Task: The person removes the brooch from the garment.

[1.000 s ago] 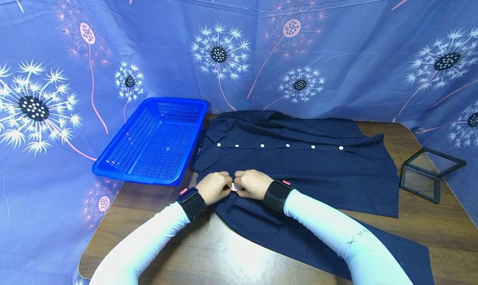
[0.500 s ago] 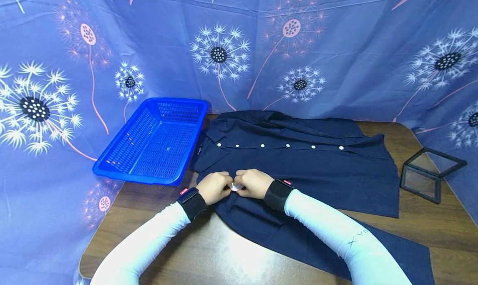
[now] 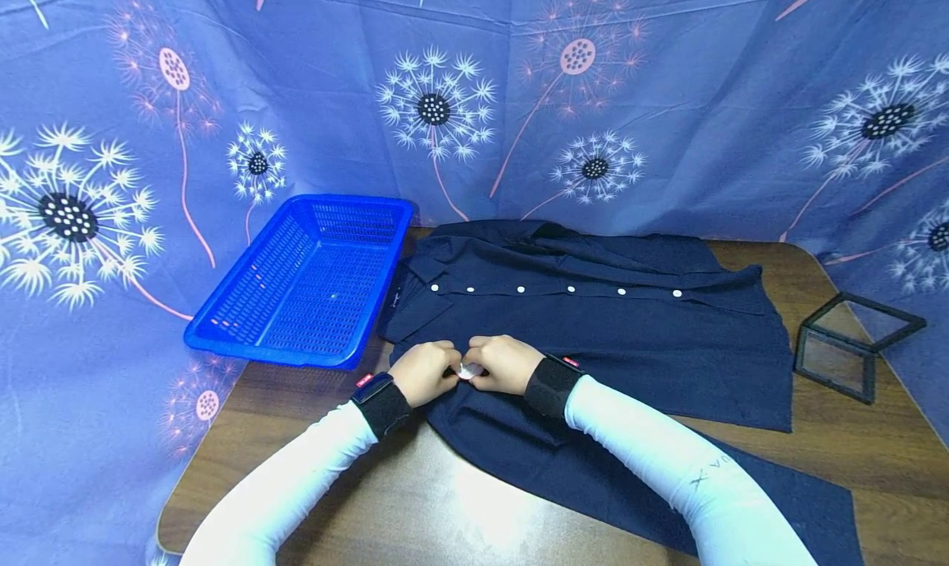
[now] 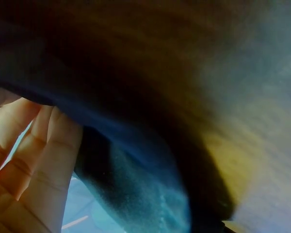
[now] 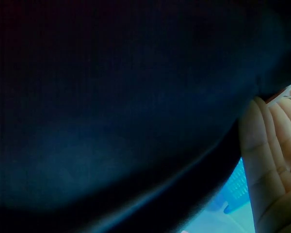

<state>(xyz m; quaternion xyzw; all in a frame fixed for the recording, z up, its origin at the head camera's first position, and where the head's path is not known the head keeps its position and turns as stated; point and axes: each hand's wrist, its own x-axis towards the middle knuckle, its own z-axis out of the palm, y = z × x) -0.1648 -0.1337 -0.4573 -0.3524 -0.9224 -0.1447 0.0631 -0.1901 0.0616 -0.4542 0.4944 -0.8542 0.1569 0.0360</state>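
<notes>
A navy short-sleeved shirt (image 3: 593,335) with white buttons lies spread on the wooden table. My left hand (image 3: 426,374) pinches the shirt's cloth near the shoulder; in the left wrist view its fingers (image 4: 53,160) lie against the cloth's edge. Close beside it, my right hand (image 3: 504,366) pinches a small, shiny, round white badge-like piece (image 3: 469,371), held against the shirt between the two hands. A red and white edge (image 5: 280,95) of something shows by the right fingers (image 5: 257,145) in the right wrist view. The fingertips are partly hidden.
A blue plastic basket (image 3: 348,353) stands at the left, close to the shirt collar. At the right lies a black hinged double frame (image 3: 838,375) with clear panes. A blue dandelion-print cloth (image 3: 682,80) hangs behind the table (image 3: 356,484).
The small round piece has tilted slightly between the hands, so more of its face shows. Both hands have stayed in almost the same place, and the shirt lies as before.
</notes>
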